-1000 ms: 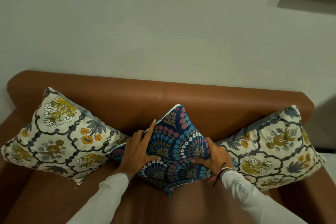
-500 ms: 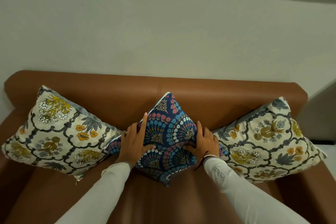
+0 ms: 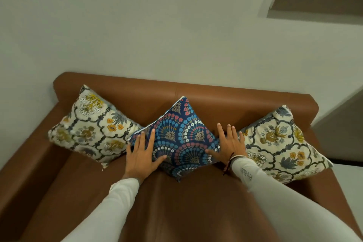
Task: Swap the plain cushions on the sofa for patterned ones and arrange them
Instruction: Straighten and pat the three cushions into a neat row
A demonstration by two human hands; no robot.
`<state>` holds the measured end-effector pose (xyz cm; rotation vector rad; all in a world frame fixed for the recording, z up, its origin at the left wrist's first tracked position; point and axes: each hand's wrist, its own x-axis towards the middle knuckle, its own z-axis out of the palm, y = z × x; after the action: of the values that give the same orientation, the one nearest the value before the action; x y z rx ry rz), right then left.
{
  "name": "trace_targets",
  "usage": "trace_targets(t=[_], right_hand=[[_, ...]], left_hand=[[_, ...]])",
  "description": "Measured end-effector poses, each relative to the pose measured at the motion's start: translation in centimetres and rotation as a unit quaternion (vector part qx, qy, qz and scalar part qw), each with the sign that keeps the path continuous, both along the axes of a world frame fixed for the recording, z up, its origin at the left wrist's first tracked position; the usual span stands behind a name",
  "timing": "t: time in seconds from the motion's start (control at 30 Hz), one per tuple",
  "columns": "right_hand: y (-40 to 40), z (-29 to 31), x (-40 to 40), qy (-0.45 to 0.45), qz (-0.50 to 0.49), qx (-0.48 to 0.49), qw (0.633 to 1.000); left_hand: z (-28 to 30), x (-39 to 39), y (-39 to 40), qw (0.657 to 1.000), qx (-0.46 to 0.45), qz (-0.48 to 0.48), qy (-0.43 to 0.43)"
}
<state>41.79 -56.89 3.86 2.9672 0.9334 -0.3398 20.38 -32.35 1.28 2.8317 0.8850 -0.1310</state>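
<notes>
The blue fan-patterned cushion (image 3: pixel 182 137) is stood on 1 corner at the centre of the sofa (image 3: pixel 196 202), between 2 floral cushions. Left hand (image 3: pixel 141 153) and right hand (image 3: pixel 228 144) are spread flat against its lower edges, presumably to steady it; nothing is gripped.

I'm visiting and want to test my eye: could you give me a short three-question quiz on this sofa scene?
1. How many cushions stand on the sofa?
2. True or false: both hands are clenched into fists.
3. Which cushion sits between the hands? A) blue fan-patterned cushion B) left floral cushion C) right floral cushion

Key:
1. Three: the left floral cushion, the blue fan-patterned cushion and the right floral cushion.
2. False: the left hand and right hand are open, fingers spread.
3. A
</notes>
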Motion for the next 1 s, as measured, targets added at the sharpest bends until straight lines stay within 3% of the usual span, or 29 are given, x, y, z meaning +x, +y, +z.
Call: trace_targets(t=[0.2, 0.37, 0.63, 0.83, 1.0], right_hand=[[-0.6, 1.6, -1.8, 0.0, 0.024, -0.016, 1.0], [2.6, 1.9, -4.4, 0.002, 0.057, -0.016, 0.998], [18.0, 0.6, -8.6, -0.041, 0.154, 0.011, 0.987], [30.6, -1.3, -11.8, 0.001, 0.153, 0.015, 0.988], [35.1, -2.3, -12.3, 0.007, 0.147, -0.019, 0.989]], left_hand=[[2.3, -4.4, -2.2, 0.999, 0.006, 0.036, 0.008], [3.3, -7.4, 0.7, 0.997, 0.014, 0.065, 0.031], [3.7, -10.4, 15.9, 0.992, -0.002, 0.121, -0.022], [2.9, -8.3, 27.5, 0.999, 0.011, 0.05, -0.019], [1.5, -5.6, 31.7, 1.0, 0.006, -0.015, -0.003]])
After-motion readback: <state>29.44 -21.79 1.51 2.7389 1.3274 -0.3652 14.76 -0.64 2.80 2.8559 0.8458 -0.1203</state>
